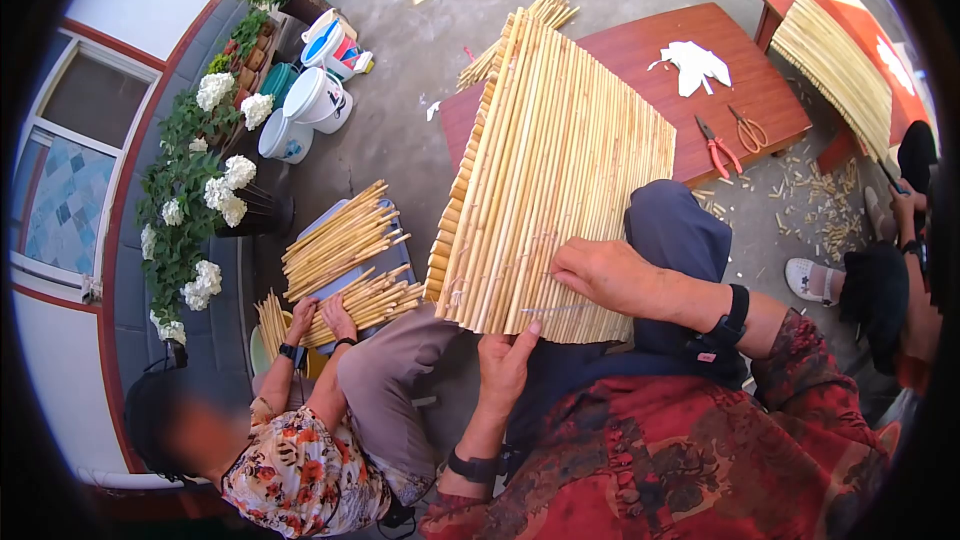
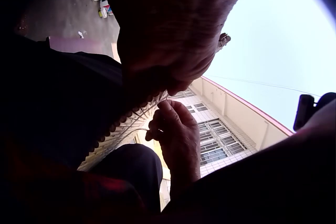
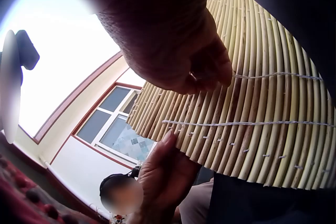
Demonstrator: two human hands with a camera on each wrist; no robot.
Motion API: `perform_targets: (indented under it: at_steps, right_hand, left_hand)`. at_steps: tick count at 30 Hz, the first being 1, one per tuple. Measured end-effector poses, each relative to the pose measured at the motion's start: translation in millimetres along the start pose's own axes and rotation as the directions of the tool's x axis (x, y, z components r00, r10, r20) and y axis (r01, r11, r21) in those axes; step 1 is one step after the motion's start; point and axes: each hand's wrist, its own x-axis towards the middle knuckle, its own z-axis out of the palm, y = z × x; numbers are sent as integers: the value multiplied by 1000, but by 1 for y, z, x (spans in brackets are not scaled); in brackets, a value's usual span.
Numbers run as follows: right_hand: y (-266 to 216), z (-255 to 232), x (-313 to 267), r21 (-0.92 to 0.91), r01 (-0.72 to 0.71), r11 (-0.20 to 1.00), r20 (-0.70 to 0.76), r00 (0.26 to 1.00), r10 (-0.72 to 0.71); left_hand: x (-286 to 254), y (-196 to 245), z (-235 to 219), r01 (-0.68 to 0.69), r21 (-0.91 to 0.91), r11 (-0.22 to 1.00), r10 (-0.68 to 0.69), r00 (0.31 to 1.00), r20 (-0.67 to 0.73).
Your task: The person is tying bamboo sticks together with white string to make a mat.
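A mat of straight pale stalks [image 1: 570, 150], bound with white thread [image 3: 262, 123], slopes up from the lap. My left hand [image 1: 503, 370] grips its near edge, thumb on the upper face and the other fingers underneath. Over the mat, a short way in from that edge, is my right hand [image 1: 605, 275], with fingers bent and thumb and forefinger together. In the right wrist view, a second line of thread [image 3: 278, 75] runs up to those fingertips. From the left wrist side, the right hand [image 2: 177, 134] pinches a fine strand near the stalk ends.
Behind the mat stands a low red table [image 1: 630, 40] with a white cloth [image 1: 692, 67], red-handled pliers [image 1: 717, 148] and scissors [image 1: 748, 130]. At left, a seated person [image 1: 310, 450] handles loose stalks [image 1: 345, 240]. White buckets [image 1: 318, 100] and another mat [image 1: 840, 60] are farther off.
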Motion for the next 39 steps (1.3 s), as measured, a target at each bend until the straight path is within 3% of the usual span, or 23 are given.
perform_targets:
  at_steps: [6, 8, 14, 15, 17, 20, 24, 26, 39]
  right_hand:
    - [-5, -17, 2, 25, 4, 1000, -23, 1000, -4]
    - [-6, -21, 4, 183, -4, 983, -105, 994, 24]
    - [-23, -32, 12, 264, -56, 963, -64, 995, 75]
    - [-25, -31, 14, 263, -59, 963, -61, 995, 77]
    - [-29, -28, 17, 197, 89, 976, -107, 992, -69]
    - [-38, -29, 19, 101, 80, 992, -89, 994, -71]
    - [-37, -23, 22, 93, 55, 994, -119, 992, -44]
    - [-30, -17, 22, 92, 109, 990, -146, 985, -95]
    - [-29, -15, 17, 88, 91, 992, -105, 991, -82]
  left_hand:
    - [11, 8, 2, -77, 28, 997, 77, 997, 5]
    - [18, 10, 8, -117, -67, 991, 114, 992, -55]
    - [30, 19, 11, -140, -119, 983, 132, 989, -71]
    - [31, 19, 12, -155, -112, 982, 147, 986, -74]
    - [30, 24, 12, -119, -113, 987, 114, 992, -47]
    - [31, 25, 13, -123, -145, 982, 116, 992, -56]
    - [31, 27, 15, -146, -179, 973, 138, 989, -56]
    - [32, 26, 12, -137, -178, 974, 132, 990, -40]
    - [31, 23, 10, -86, -207, 975, 67, 993, -96]
